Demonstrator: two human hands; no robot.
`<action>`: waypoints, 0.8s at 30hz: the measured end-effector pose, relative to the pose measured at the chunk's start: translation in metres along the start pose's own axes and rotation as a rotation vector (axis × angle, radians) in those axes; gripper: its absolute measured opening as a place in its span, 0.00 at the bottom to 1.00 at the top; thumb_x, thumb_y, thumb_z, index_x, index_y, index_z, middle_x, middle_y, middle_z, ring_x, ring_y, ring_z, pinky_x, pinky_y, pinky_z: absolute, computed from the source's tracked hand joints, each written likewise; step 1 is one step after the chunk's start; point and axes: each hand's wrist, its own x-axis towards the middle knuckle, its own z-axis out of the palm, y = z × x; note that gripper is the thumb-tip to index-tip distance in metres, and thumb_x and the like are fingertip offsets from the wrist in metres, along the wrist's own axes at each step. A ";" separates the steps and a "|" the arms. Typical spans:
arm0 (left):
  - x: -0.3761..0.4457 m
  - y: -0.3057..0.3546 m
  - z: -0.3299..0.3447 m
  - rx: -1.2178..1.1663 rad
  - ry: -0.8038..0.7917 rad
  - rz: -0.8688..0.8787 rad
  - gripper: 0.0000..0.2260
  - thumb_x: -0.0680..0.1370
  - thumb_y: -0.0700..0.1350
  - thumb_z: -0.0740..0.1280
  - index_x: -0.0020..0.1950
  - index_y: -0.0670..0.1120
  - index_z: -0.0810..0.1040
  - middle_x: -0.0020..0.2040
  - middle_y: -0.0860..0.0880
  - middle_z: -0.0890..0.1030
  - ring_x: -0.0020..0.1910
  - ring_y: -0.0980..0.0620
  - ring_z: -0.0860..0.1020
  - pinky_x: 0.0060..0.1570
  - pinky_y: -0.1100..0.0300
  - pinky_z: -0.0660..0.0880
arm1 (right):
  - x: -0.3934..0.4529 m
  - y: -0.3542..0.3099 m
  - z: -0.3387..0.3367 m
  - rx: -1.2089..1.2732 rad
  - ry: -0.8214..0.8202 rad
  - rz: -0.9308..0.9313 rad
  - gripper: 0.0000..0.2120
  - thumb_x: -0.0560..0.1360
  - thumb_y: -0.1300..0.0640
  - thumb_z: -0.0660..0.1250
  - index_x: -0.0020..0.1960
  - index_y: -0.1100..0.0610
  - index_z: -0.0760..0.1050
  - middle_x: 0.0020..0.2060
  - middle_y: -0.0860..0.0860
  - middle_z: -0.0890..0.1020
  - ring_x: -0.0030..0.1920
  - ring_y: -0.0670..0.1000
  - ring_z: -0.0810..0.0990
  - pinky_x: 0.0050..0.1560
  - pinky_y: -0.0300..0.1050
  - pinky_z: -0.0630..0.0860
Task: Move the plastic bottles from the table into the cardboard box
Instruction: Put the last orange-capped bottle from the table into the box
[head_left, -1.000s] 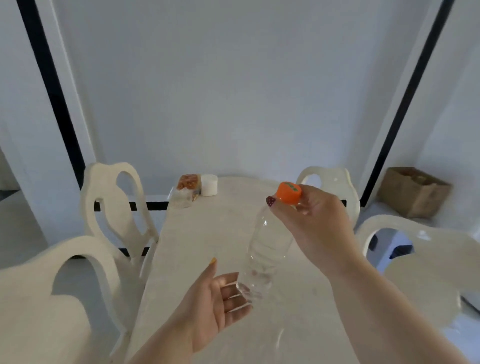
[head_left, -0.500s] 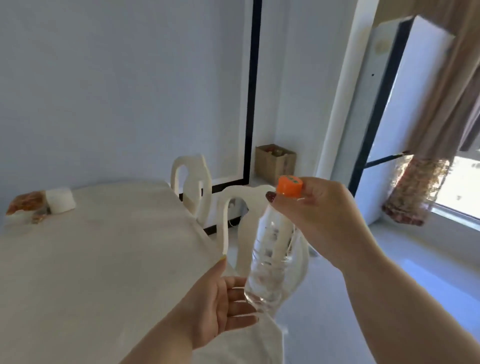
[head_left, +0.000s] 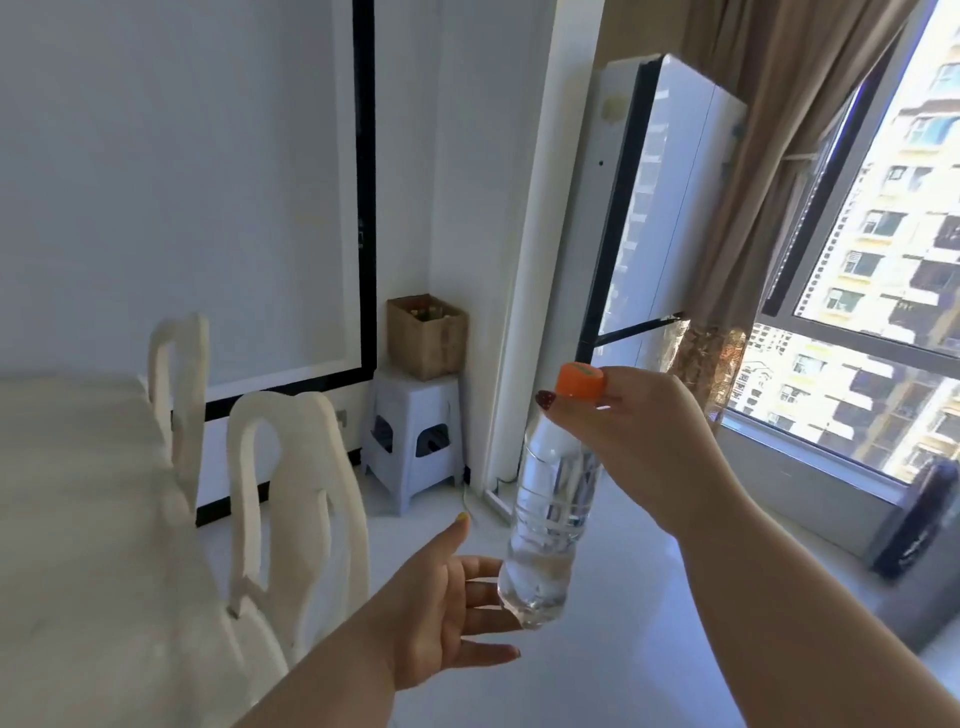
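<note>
A clear plastic bottle (head_left: 551, 514) with an orange cap hangs upright in the air, held by its neck and cap in my right hand (head_left: 631, 434). My left hand (head_left: 447, 605) is open, fingers spread, just left of the bottle's base, its fingertips close to or touching it. The brown cardboard box (head_left: 427, 336) stands on a pale plastic stool (head_left: 413, 441) in the far corner, beyond the bottle; something is inside it, too small to tell. The cream table (head_left: 78, 545) fills the lower left.
Two cream chairs (head_left: 291, 499) stand along the table's right side, between me and the stool. A white appliance (head_left: 660, 208), a brown curtain (head_left: 769, 156) and a large window (head_left: 883, 312) are on the right. White floor lies ahead of the bottle.
My view has swung right, from the table to the corner with the box. The bottle stays in my right hand; my left hand stays open by its base. The box looks nearer.
</note>
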 end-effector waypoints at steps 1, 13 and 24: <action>0.014 0.006 0.004 0.009 0.002 0.005 0.36 0.79 0.68 0.53 0.67 0.39 0.76 0.60 0.37 0.83 0.58 0.39 0.82 0.58 0.40 0.78 | 0.010 0.011 -0.002 -0.008 0.008 0.000 0.13 0.69 0.45 0.75 0.35 0.54 0.81 0.19 0.41 0.72 0.20 0.44 0.67 0.22 0.30 0.62; 0.246 0.158 -0.002 0.090 0.038 -0.046 0.39 0.77 0.71 0.50 0.63 0.40 0.79 0.56 0.38 0.85 0.56 0.40 0.83 0.60 0.44 0.75 | 0.231 0.133 0.027 -0.040 -0.030 0.013 0.10 0.70 0.45 0.75 0.35 0.49 0.80 0.19 0.37 0.73 0.20 0.42 0.70 0.23 0.30 0.64; 0.427 0.302 -0.070 -0.058 0.142 0.011 0.39 0.78 0.69 0.52 0.60 0.36 0.81 0.56 0.36 0.84 0.50 0.38 0.85 0.50 0.46 0.79 | 0.460 0.230 0.106 0.027 -0.124 0.021 0.16 0.70 0.43 0.73 0.28 0.47 0.75 0.17 0.43 0.69 0.18 0.44 0.66 0.24 0.33 0.62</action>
